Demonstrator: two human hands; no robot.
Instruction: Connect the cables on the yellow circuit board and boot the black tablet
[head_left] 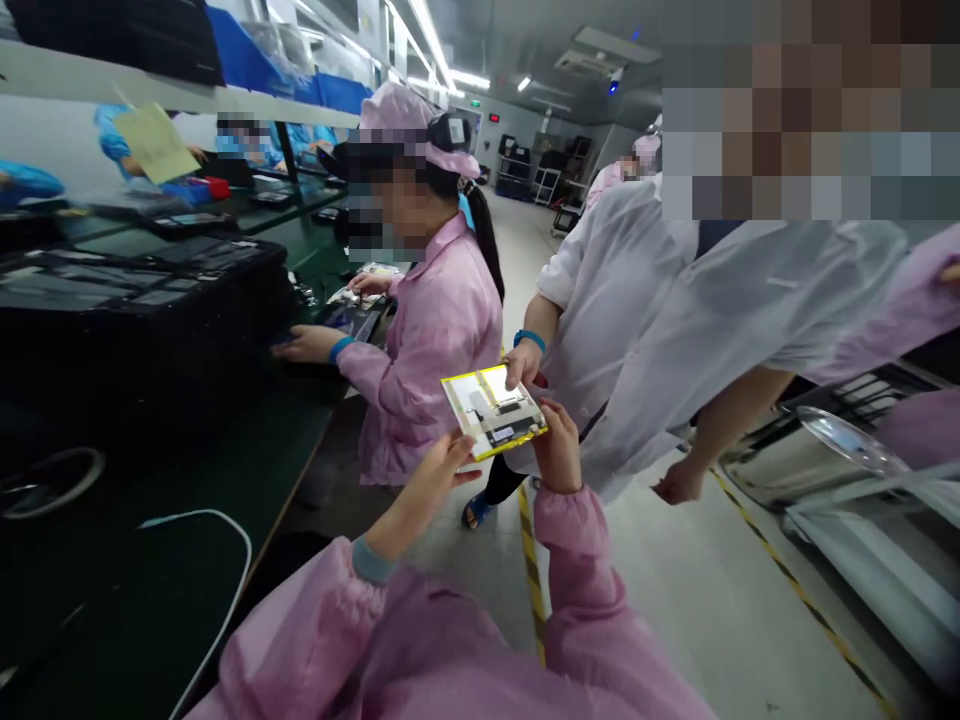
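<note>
Panel: a flat, yellow-edged panel [493, 408] is held in mid-air over the aisle, face up and a little tilted, between the camera wearer and a person in a white coat [675, 320].
Left hand: the left hand [439, 470], in a pink sleeve, grips the panel's near left corner, fingers curled under it.
Right hand: the right hand [559, 445] is closed around the near right corner, thumb side against the edge.
Other hand: the coated person's hand [523, 365], with a blue band at the wrist, pinches the far edge.
Axis: the panel's long side seems to run away from the wearer, towards the coat; the lens bends the view, so this is uncertain.
Nearer: both of the wearer's hands touch the panel; the right sits higher and further forward than the left.
Left of aisle: a dark green bench [225, 480] carries black trays [142, 290] and a white cable [217, 530]; a co-worker [435, 340] in pink works there.
Floor: a yellow-black stripe [531, 570] runs below the panel.
</note>
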